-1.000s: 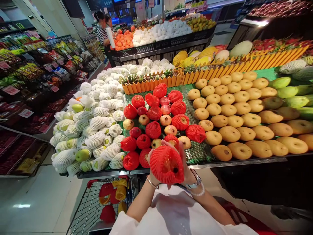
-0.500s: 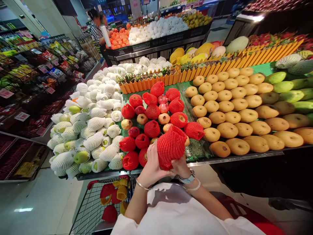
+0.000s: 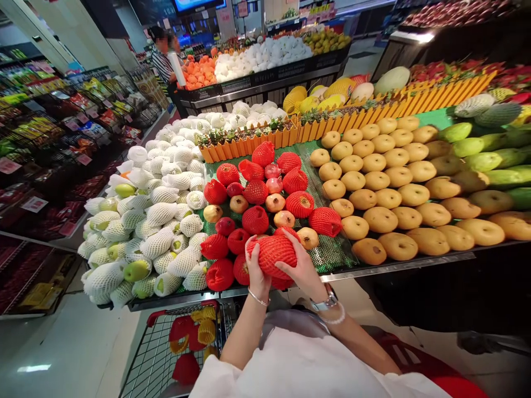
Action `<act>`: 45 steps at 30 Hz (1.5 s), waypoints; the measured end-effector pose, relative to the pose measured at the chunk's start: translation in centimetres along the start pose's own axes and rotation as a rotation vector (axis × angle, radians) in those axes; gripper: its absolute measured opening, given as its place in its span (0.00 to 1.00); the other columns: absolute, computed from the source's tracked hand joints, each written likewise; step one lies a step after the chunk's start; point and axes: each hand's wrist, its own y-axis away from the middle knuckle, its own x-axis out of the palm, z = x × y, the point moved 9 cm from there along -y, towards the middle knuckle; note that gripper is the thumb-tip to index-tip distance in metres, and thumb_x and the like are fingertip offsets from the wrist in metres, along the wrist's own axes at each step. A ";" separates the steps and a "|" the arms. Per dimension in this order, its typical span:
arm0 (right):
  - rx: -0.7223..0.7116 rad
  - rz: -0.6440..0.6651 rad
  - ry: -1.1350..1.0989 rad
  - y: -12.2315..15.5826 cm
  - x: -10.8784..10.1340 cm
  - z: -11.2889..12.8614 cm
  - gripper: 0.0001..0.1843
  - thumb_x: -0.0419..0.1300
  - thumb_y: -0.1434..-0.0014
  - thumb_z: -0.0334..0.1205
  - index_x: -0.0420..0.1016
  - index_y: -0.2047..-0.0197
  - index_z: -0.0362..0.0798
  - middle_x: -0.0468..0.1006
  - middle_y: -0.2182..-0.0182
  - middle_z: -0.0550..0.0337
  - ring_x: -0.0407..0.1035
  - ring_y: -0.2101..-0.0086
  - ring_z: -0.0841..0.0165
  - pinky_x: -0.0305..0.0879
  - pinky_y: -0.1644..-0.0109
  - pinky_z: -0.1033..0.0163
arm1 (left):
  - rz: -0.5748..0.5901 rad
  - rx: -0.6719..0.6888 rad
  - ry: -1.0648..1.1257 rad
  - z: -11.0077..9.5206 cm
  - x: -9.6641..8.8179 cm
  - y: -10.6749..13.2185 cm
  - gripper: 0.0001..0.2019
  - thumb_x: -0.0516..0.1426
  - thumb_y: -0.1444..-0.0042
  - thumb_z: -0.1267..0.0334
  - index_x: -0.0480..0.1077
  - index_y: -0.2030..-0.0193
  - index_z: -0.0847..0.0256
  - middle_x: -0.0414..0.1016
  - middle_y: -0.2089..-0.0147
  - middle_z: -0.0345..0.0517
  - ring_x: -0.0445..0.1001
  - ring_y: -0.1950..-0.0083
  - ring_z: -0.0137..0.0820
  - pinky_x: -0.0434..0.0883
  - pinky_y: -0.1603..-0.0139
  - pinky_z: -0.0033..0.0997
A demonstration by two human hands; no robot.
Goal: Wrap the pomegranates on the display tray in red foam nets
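Between my two hands is a pomegranate in a red foam net [image 3: 274, 254], held just above the front edge of the display. My left hand [image 3: 258, 271] grips its left side. My right hand [image 3: 302, 268] wraps its right side, with the thumb across the front and the fingers over the top. Beyond my hands, loose pomegranates [image 3: 308, 238] and others in red foam nets [image 3: 326, 222] lie on a green mat [image 3: 336, 251]. The underside of the held fruit is hidden.
White-netted green fruit [image 3: 160, 215] is heaped on the left, and rows of tan-skinned pears [image 3: 381, 218] lie on the right. Small orange fences [image 3: 249, 145] run behind. A shopping cart [image 3: 141, 354] with foam nets stands below left. A person [image 3: 162, 61] is at the back left.
The netted pomegranate has come down and turned from upright to lying on its side. My left hand has shifted to its left side, and my right hand now shows on its right.
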 end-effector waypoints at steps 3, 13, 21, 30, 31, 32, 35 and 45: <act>-0.152 -0.205 0.031 0.7 -0.5 1.7 0.28 0.58 0.40 0.58 0.70 0.40 0.57 0.68 0.41 0.56 0.54 0.37 0.53 0.42 0.30 0.40 | -0.107 -0.040 0.061 0.9 -0.4 0.5 0.23 0.57 0.48 0.48 0.68 0.49 0.58 0.77 0.54 0.47 0.77 0.54 0.35 0.72 0.49 0.37; -0.455 -0.125 -0.194 2.1 -0.2 2.4 0.22 0.61 0.43 0.58 0.78 0.50 0.55 0.74 0.45 0.55 0.63 0.41 0.54 0.55 0.34 0.42 | -0.137 -0.223 0.215 1.9 -0.1 1.4 0.17 0.57 0.48 0.49 0.70 0.57 0.59 0.78 0.60 0.45 0.78 0.60 0.33 0.72 0.53 0.34; -0.221 -0.582 -0.687 1.7 -3.2 -2.1 0.10 0.58 0.37 0.41 0.74 0.69 0.50 0.76 0.64 0.62 0.72 0.56 0.66 0.64 0.43 0.54 | -0.014 -0.047 0.107 3.0 1.8 3.2 0.21 0.58 0.48 0.44 0.62 0.55 0.55 0.70 0.53 0.44 0.74 0.52 0.35 0.71 0.48 0.37; -0.016 -0.756 -0.845 1.9 -7.5 -6.1 0.10 0.63 0.49 0.44 0.71 0.63 0.51 0.72 0.68 0.63 0.70 0.61 0.67 0.67 0.48 0.55 | 0.447 0.076 -0.394 3.8 6.1 3.1 0.53 0.71 0.63 0.53 0.47 0.33 0.54 0.59 0.35 0.55 0.63 0.34 0.45 0.60 0.33 0.46; -0.021 -0.785 -0.778 2.1 -8.1 -6.4 0.10 0.62 0.48 0.44 0.70 0.62 0.51 0.71 0.68 0.63 0.70 0.61 0.68 0.67 0.48 0.55 | 0.466 0.087 -0.425 4.1 6.6 3.1 0.54 0.71 0.62 0.54 0.45 0.32 0.54 0.59 0.35 0.56 0.63 0.34 0.45 0.59 0.32 0.47; -0.022 -0.818 -0.689 2.3 -8.9 -6.9 0.11 0.60 0.47 0.45 0.69 0.61 0.51 0.71 0.67 0.63 0.70 0.61 0.68 0.67 0.48 0.55 | 0.485 0.107 -0.460 4.5 7.3 3.0 0.54 0.70 0.61 0.56 0.43 0.31 0.54 0.59 0.35 0.56 0.63 0.34 0.45 0.59 0.32 0.48; 0.008 -0.890 -0.413 3.0 -11.4 -8.7 0.14 0.53 0.44 0.48 0.67 0.59 0.49 0.71 0.64 0.59 0.69 0.60 0.67 0.67 0.47 0.54 | 0.606 0.258 -0.632 5.8 10.0 3.0 0.56 0.70 0.61 0.60 0.41 0.30 0.54 0.58 0.35 0.56 0.62 0.34 0.47 0.57 0.31 0.52; 0.271 -0.574 0.098 3.9 -19.2 -14.9 0.18 0.56 0.54 0.47 0.78 0.64 0.45 0.80 0.61 0.46 0.72 0.58 0.53 0.62 0.43 0.41 | 1.106 0.715 -1.221 13.9 16.3 6.3 0.43 0.67 0.59 0.77 0.62 0.35 0.48 0.63 0.39 0.54 0.61 0.36 0.61 0.62 0.38 0.62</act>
